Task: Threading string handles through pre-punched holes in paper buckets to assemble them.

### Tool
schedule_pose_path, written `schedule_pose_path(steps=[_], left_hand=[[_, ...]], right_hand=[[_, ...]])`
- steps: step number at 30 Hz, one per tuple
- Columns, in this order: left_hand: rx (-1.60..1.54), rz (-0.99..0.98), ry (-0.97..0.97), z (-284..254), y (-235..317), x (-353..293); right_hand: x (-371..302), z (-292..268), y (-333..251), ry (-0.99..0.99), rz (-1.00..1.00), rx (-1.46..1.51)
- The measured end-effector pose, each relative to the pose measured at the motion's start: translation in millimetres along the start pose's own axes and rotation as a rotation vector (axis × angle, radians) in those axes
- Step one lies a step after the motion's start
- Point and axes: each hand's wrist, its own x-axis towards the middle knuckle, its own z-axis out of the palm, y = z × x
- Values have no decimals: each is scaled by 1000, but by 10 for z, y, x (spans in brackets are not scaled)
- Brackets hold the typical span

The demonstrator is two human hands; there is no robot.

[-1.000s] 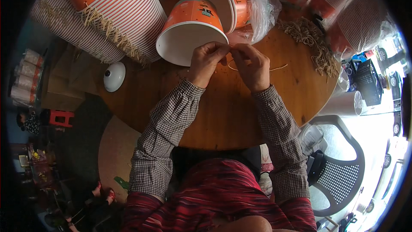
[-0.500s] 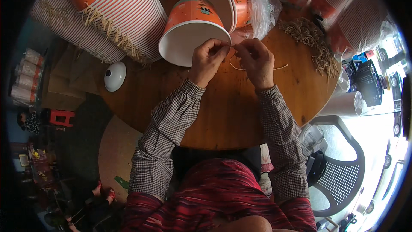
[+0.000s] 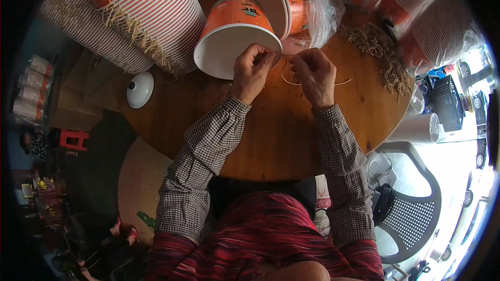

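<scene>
An orange and white paper bucket [image 3: 240, 13] lies tipped on the round wooden table, its white mouth turned toward me. My left hand [image 3: 252, 75] is closed in a pinch at the right side of the bucket's rim, with a thin tan cord [image 3: 291, 82] at its fingertips. Just to the right, my right hand [image 3: 315, 77] pinches the same cord between thumb and fingers. The cord loops below the hands and trails rightward over the wood. Whether it passes through the bucket's wall is too small to tell.
Tall bucket stacks [image 3: 156, 15] with cord handles lean at the left. A white lid with a dark knob [image 3: 140, 90] lies below them. Plastic-wrapped buckets [image 3: 299, 8] stand behind, a heap of cords [image 3: 372, 44] to the right. A grey chair [image 3: 411, 203] stands by the table.
My right hand has shifted slightly right, away from the left, widening the gap with cord showing between them. The left hand stays by the bucket rim.
</scene>
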Motion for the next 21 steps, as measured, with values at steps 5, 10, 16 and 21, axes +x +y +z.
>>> schedule_pose_path(steps=[5,10,16,21], left_hand=[[126,-26,-6,11,-7,-10],[97,37,44,63,24,-19],[217,328,257,99,106,1],[22,-56,24,126,79,-227]], right_hand=[[-23,19,42,66,15,30],[-64,18,24,100,2,50],[-121,57,-21,76,-8,154],[-149,52,-64,77,-31,128]])
